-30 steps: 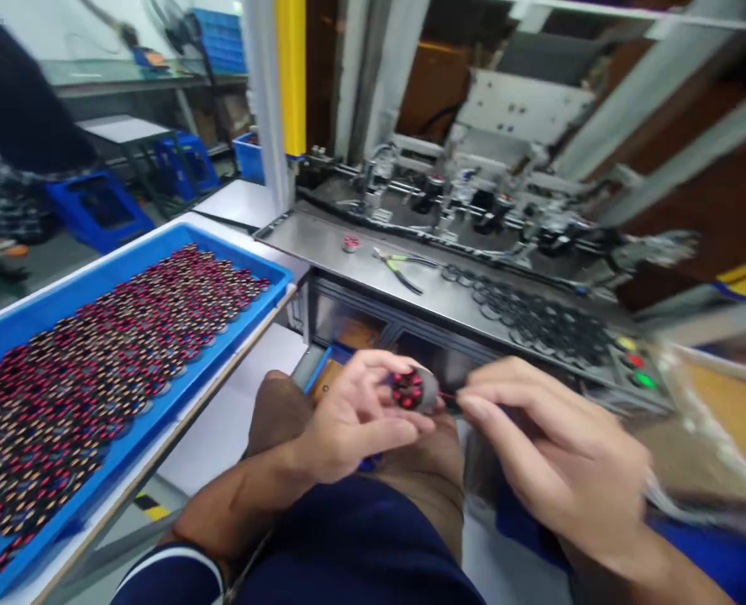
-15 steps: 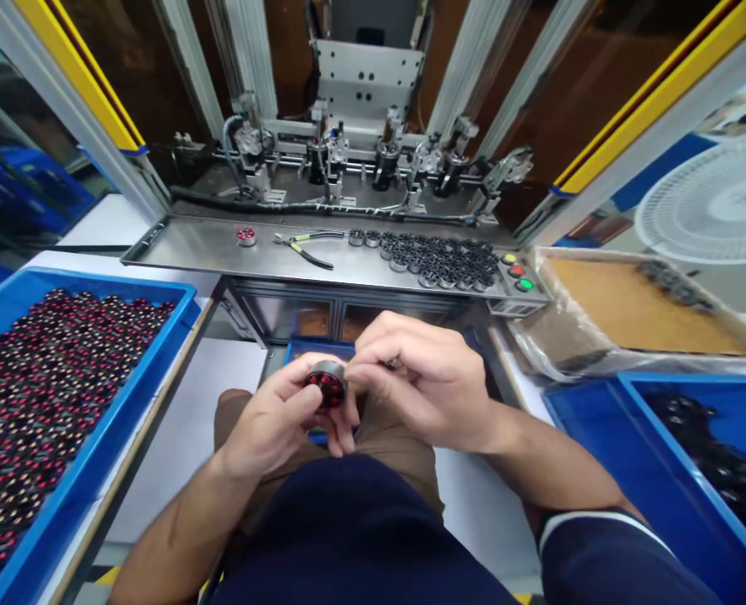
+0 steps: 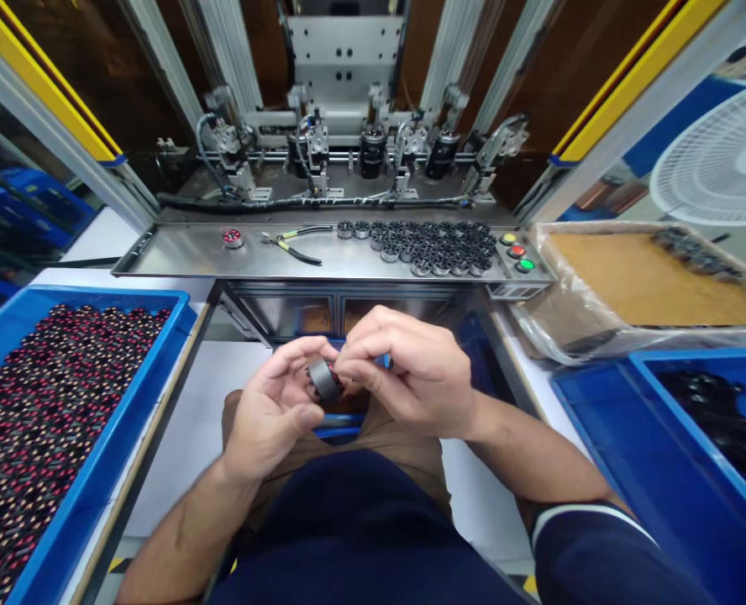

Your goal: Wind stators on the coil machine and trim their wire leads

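My left hand [image 3: 270, 409] grips a small round grey motor part [image 3: 323, 379] with red windings, held over my lap in front of the machine. My right hand [image 3: 404, 371] pinches at the same part from the right, its fingers curled over the part's top. Both hands meet at the part. A single wound part [image 3: 232, 238] lies on the steel shelf [image 3: 177, 256], left of the pliers [image 3: 291, 244]. Several dark ring-shaped parts [image 3: 429, 244] are gathered on the shelf's right half.
A blue tray [image 3: 112, 454] full of red wound parts stands at my left. Another blue bin [image 3: 643, 470] with dark parts is at the right, behind it a cardboard tray [image 3: 638, 294] in plastic. Yellow, red and green buttons [image 3: 515, 251] sit by the machine fixtures [image 3: 360, 143]. A fan [image 3: 726, 160] stands far right.
The view swung from the left tray to face the machine. My right hand moved from pulling at the part's side to closing over it; the part has turned, its grey side now showing.
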### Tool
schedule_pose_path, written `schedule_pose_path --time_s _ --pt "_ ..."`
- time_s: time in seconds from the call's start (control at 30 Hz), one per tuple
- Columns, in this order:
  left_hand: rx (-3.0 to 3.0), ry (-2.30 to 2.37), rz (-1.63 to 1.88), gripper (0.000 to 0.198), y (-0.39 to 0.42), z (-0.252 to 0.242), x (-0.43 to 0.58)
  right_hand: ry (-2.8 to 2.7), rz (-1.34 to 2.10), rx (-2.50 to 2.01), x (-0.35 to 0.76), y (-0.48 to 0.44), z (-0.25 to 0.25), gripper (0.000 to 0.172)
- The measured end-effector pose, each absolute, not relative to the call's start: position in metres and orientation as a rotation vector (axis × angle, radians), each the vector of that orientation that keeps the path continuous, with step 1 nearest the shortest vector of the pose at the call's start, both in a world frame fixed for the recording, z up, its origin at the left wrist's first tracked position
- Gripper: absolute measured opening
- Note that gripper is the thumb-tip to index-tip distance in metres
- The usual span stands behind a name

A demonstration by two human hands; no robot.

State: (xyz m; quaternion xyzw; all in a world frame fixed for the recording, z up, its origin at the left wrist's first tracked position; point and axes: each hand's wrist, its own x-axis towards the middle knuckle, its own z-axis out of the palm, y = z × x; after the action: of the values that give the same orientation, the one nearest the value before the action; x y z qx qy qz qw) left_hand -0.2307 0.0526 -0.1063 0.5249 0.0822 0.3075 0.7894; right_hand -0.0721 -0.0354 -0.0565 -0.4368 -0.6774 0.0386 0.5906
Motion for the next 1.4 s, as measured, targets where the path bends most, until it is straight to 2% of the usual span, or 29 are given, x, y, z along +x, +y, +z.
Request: schedule_pose_path --time_s 0.1,0.17,0.27,0.4,0.67,0.93,1.0,1.03,1.13,1.23,1.3,1.4 --pt "1.038 0.157 0.398 0.051 0.054 -0.103 -0.231 -1.612 0.088 -1.013 -0.068 -0.035 -0.059 0.006" --pt "1.003 0.176 0.359 0.044 0.055 -0.103 -0.23 -1.621 0.084 -1.024 -0.066 -0.035 -0.059 0.007" --pt "1.046 0.219 0.562 0.031 0.055 -0.105 -0.228 -1.559 0.065 -1.045 -0.068 -0.038 -0.059 0.005" --pt "1.182 0.218 0.831 0.032 0.057 -0.111 -0.226 -1.302 0.104 -1.148 -0.085 -0.046 -0.06 0.009" --pt "1.162 0.116 0.824 0.031 0.067 -0.112 -0.226 -0.795 1.046 -1.019 -0.114 -0.046 -0.089 0.026" --pt "1.333 0.049 0.794 0.03 0.074 -0.111 -0.231 -0.677 1.388 -0.65 -0.113 -0.038 -0.109 0.045" --pt "1.439 0.05 0.823 0.034 0.074 -0.109 -0.233 -0.729 1.313 -0.662 -0.113 -0.037 -0.109 0.04" --pt "1.492 0.065 0.871 0.043 0.074 -0.108 -0.234 -0.781 1.206 -0.718 -0.113 -0.037 -0.11 0.038" --pt "1.642 0.22 1.089 0.067 0.073 -0.104 -0.239 -1.024 0.58 -0.982 -0.108 -0.038 -0.113 0.039" --pt "1.773 0.39 0.972 0.056 0.065 -0.1 -0.242 -1.213 -0.005 -1.107 -0.104 -0.037 -0.116 0.043" --pt "1.816 0.406 0.841 0.053 0.059 -0.098 -0.241 -1.267 -0.153 -1.128 -0.103 -0.035 -0.118 0.044" --pt "1.875 0.37 0.837 0.052 0.055 -0.096 -0.236 -1.29 -0.209 -1.161 -0.103 -0.035 -0.119 0.041"
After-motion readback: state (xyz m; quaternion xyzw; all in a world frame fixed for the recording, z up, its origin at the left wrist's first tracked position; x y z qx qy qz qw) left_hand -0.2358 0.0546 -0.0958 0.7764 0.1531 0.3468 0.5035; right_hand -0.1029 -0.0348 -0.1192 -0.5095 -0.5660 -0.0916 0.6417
